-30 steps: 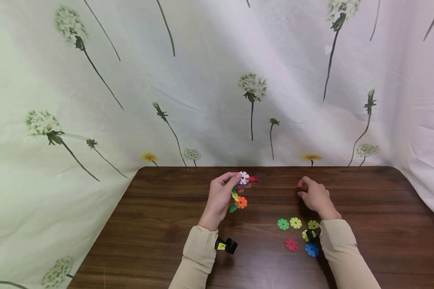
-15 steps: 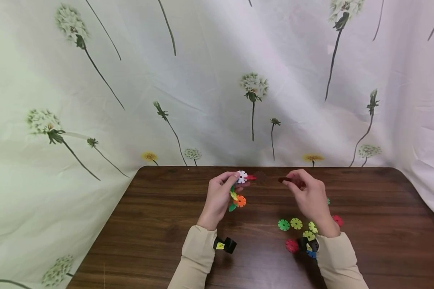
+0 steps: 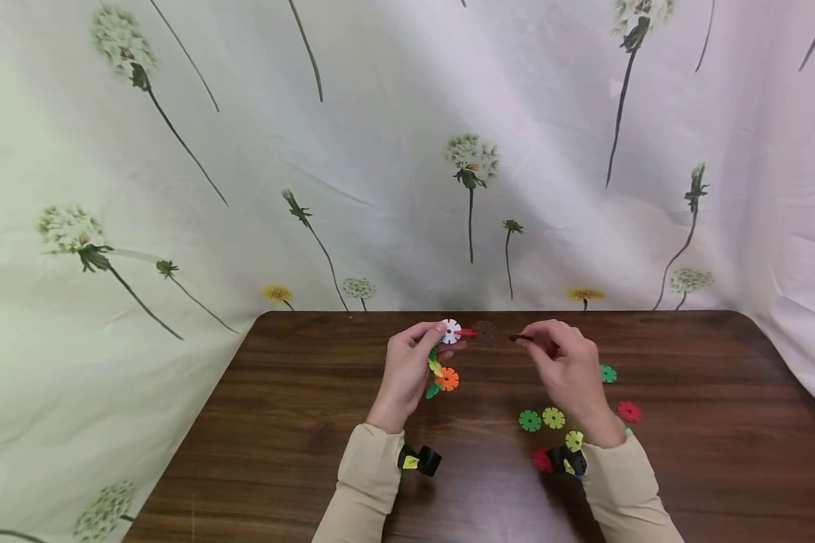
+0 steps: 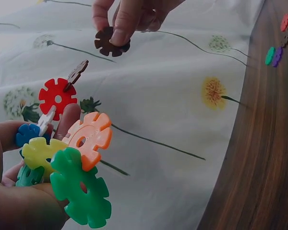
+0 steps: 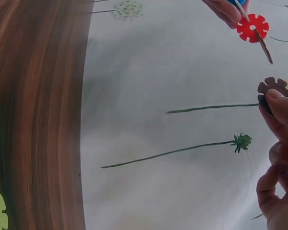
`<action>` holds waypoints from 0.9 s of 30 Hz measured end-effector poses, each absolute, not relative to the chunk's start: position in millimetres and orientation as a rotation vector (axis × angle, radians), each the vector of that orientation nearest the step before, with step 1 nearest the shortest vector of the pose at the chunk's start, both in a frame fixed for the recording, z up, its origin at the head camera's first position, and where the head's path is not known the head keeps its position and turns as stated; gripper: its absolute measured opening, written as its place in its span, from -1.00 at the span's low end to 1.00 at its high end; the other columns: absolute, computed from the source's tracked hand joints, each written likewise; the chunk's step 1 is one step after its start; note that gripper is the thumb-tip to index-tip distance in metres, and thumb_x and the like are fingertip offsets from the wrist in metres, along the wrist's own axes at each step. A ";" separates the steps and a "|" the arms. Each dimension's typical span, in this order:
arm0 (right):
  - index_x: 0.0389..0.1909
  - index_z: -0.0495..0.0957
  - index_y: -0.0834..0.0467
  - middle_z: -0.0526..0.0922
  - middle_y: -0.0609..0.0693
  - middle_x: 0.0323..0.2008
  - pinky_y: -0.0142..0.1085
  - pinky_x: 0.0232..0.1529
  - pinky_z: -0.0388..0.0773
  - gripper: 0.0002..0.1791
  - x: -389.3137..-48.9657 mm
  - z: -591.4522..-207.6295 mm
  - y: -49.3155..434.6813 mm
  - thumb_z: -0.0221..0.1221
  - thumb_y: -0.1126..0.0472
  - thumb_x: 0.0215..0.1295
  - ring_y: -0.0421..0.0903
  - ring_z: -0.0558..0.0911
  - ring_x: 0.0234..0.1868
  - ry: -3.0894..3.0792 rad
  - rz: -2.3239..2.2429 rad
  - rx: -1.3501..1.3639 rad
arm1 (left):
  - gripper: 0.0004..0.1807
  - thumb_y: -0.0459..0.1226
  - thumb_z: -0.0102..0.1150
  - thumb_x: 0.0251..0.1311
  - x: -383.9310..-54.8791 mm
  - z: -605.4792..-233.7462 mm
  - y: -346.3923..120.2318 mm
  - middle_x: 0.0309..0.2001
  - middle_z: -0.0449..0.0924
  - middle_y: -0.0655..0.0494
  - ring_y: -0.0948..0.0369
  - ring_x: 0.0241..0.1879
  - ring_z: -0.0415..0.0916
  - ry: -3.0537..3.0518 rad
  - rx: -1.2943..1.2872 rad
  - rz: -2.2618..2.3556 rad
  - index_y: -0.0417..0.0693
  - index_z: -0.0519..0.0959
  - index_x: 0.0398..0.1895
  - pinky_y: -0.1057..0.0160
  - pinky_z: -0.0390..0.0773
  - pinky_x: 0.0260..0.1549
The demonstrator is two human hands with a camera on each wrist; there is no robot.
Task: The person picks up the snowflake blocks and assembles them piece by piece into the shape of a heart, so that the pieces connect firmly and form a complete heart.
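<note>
A pale cloth (image 3: 380,166) printed with dandelions hung behind a dark wood-grained table (image 3: 299,407). Over the table reached two beige sleeves, the left sleeve (image 3: 367,475) and the right sleeve (image 3: 625,483). The left hand (image 3: 402,373) gripped a chain of notched discs (image 4: 33,147) above the far part of the table, its thumb pressed near the white disc (image 3: 451,332) and its fingers behind. The right hand (image 3: 572,369) pinched a loose brown disc (image 4: 105,43) between thumb and fingers, apart from the chain and just to the right of its end. A black wrist camera (image 3: 428,461) sat at the left cuff and a second camera (image 3: 565,459) at the right. In the left wrist view, the chain's large-looking green disc (image 4: 79,191) hung lowest, with an orange disc (image 4: 100,127) and a yellow one above it; a blue disc (image 4: 25,135) lay against the white one, then came a red disc (image 4: 48,93) with a brown end disc (image 4: 77,74) slotted into it at an angle. Loose discs lay on the table around the right forearm: a green piece (image 3: 530,421) beside a yellow-green piece (image 3: 553,418), and a red piece (image 3: 628,411) farther right.
</note>
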State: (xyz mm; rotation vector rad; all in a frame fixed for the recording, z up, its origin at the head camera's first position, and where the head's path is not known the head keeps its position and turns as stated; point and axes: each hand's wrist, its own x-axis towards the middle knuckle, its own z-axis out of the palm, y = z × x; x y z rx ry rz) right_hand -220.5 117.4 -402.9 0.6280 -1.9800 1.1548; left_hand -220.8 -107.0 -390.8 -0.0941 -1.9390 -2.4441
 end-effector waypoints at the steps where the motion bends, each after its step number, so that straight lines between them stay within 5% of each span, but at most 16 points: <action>1: -0.38 0.64 0.15 0.52 -0.11 -0.58 -0.45 -0.43 0.24 -0.76 -220.2 -402.9 116.0 0.40 0.49 -0.05 -0.28 0.33 -0.54 -1.976 1.148 0.632 | -0.67 -0.27 0.08 0.36 -220.7 -390.6 -107.0 -0.19 0.58 0.03 0.27 -0.32 0.70 -1.939 -0.094 -2.444 -0.42 0.55 -0.02 0.28 0.65 -0.22; 10: -0.38 0.66 0.14 0.54 -0.10 -0.54 -0.45 -0.41 0.20 -0.75 -219.6 -403.0 109.4 0.40 0.49 -0.06 -0.25 0.31 -0.50 -1.960 1.109 0.672 | -0.66 -0.25 0.10 0.36 -221.4 -392.6 -107.7 -0.11 0.63 -0.13 0.25 -0.30 0.72 -1.948 -0.128 -2.457 -0.39 0.56 -0.01 0.29 0.66 -0.21; 19: -0.39 0.67 0.14 0.67 -0.03 -0.47 -0.41 -0.37 0.22 -0.76 -221.1 -403.8 107.9 0.36 0.51 -0.02 -0.24 0.32 -0.49 -1.951 1.124 0.707 | -0.68 -0.24 0.11 0.35 -220.6 -392.5 -107.5 -0.15 0.69 -0.08 0.24 -0.30 0.72 -1.990 -0.125 -2.412 -0.35 0.58 -0.03 0.15 0.66 -0.11; 27: -0.40 0.66 0.15 0.69 0.00 -0.44 -0.34 -0.29 0.30 -0.75 -221.0 -403.4 107.0 0.33 0.55 -0.03 -0.14 0.47 -0.41 -1.941 1.107 0.746 | -0.71 -0.25 0.12 0.34 -220.7 -392.8 -105.8 -0.26 0.74 -0.05 0.24 -0.33 0.72 -1.998 -0.129 -2.406 -0.34 0.60 -0.07 0.24 0.66 -0.20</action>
